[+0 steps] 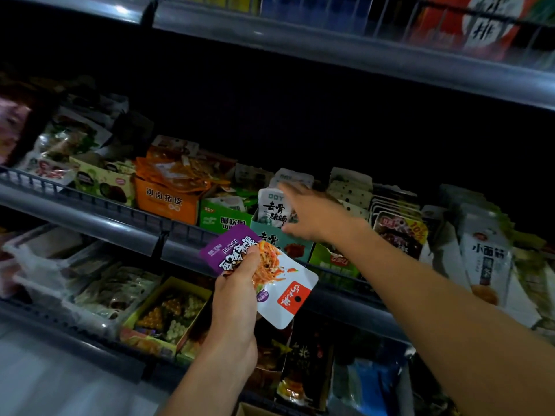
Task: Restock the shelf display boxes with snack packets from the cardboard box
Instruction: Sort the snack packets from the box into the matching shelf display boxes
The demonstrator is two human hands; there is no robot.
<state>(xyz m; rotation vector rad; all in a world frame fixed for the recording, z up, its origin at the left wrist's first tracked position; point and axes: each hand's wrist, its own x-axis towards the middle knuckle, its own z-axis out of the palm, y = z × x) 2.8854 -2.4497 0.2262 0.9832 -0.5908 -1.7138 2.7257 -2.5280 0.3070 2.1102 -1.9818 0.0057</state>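
- Snack packet (279,283), purple and white with a noodle picture, sits at centre frame, held in front of the middle shelf's rail (90,217).
- Left hand (237,298) grips this packet, thumb curled over its front.
- Right hand (309,214) reaches right of centre with fingers spread, touching white packets (273,205) standing in a teal display box (270,238).
- An orange display box (165,199) stands further left on the same shelf.
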